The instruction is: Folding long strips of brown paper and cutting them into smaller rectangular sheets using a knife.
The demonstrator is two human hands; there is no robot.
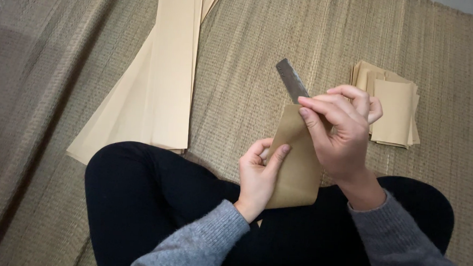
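A folded piece of brown paper (299,167) stands upright over my lap. My left hand (258,176) pinches its lower left edge with thumb and fingers. My right hand (340,129) grips the upper right of the paper together with a flat metal ruler (291,79), whose dark end sticks out above the paper and slants to the upper left. The lower part of the ruler is hidden behind the paper and my fingers.
I sit cross-legged in dark trousers (154,198) on a woven straw mat (47,87). Long tan paper sheets (164,76) lie stacked at the upper left. A pile of small folded brown pieces (394,108) rests at the right.
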